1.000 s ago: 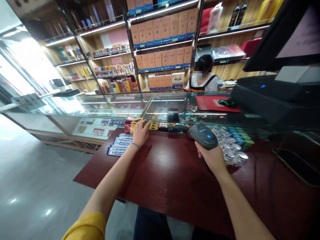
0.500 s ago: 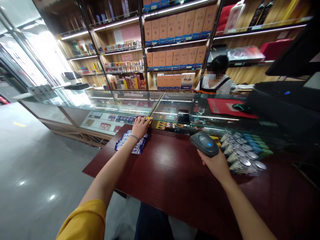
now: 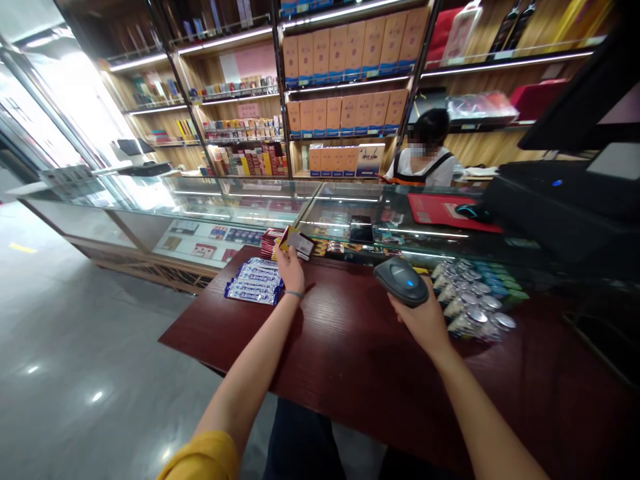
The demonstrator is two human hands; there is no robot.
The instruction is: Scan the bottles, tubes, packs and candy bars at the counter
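Yellow, grey-faced and flat, a rectangular packet (image 3: 302, 244) tilts in the left hand (image 3: 291, 272), pinched between thumb and fingers just beside a stack of red packets (image 3: 269, 245) on the dark-red wooden table (image 3: 340, 360). The right hand (image 3: 426, 323) wraps closed around a black plastic handheld scanner (image 3: 401, 281).

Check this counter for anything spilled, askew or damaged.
Nothing stands out: the packets overlap in a row, the silver-lidded containers stand grouped, and no spill shows on the table. The pack is tilted, but the left hand holds it.
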